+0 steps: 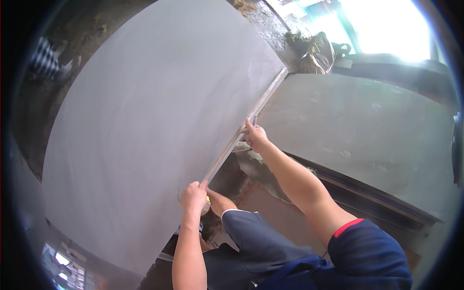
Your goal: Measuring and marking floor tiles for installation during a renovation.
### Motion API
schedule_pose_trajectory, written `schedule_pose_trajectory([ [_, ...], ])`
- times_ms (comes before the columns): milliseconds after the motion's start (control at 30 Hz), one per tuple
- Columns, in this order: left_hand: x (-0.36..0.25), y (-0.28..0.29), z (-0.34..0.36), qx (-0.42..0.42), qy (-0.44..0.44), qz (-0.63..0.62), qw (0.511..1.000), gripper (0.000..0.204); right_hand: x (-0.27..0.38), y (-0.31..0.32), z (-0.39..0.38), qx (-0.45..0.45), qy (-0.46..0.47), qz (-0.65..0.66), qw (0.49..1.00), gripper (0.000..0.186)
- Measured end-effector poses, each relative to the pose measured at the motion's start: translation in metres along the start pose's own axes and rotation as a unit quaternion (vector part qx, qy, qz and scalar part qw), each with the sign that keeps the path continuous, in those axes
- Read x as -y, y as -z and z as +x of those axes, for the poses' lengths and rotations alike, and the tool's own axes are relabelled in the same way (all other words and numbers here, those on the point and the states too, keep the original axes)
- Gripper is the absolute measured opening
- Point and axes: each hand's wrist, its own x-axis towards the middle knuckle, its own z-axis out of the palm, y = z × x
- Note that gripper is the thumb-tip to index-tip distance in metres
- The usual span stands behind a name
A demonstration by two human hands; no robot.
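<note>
A large flat grey sheet (135, 106) takes up the left and middle of the view. Along its right edge runs a long, narrow metal strip (268, 94), with brownish marks on it. My left hand (193, 197) is closed at the strip's near end, thumb along the edge. Farther up, my right hand (254, 137) grips the strip at about its middle, with the thumb on top and the other fingers curled at the side, partly hidden. A thin, dark, wire-like line shows beside my left hand; what it is I cannot tell.
A second grey-green sheet (367, 140) lies to the right on a dark, layered edge (357, 186). Tangled, plant-like debris (314, 50) sits at the far end near a bright window (386, 26). My bent knee and dark shorts (261, 237) are below the strip. A checkered cloth (44, 59) lies far left.
</note>
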Motion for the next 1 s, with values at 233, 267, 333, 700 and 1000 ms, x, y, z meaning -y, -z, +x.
schedule_pose_trajectory([
  [233,0.212,0.002,-0.048,0.072,0.037,-0.068,0.994,0.046,-0.039,-0.013,-0.124,-0.053,0.042,-0.360,0.930,0.071],
  [267,0.241,0.003,-0.056,0.072,0.031,-0.092,0.993,0.045,-0.046,-0.005,-0.126,-0.039,0.049,-0.367,0.928,0.070],
  [333,0.311,0.005,-0.086,0.061,0.062,-0.117,0.989,0.044,-0.075,-0.018,-0.163,0.062,0.126,-0.348,0.927,0.049],
  [700,0.599,0.008,-0.220,0.108,0.147,-0.207,0.961,0.028,-0.281,-0.186,-0.355,0.372,0.392,-0.575,0.614,0.024],
  [1000,0.700,-0.002,-0.221,0.066,0.118,-0.233,0.963,0.035,-0.372,-0.319,-0.372,0.300,0.377,-0.642,0.597,0.039],
])
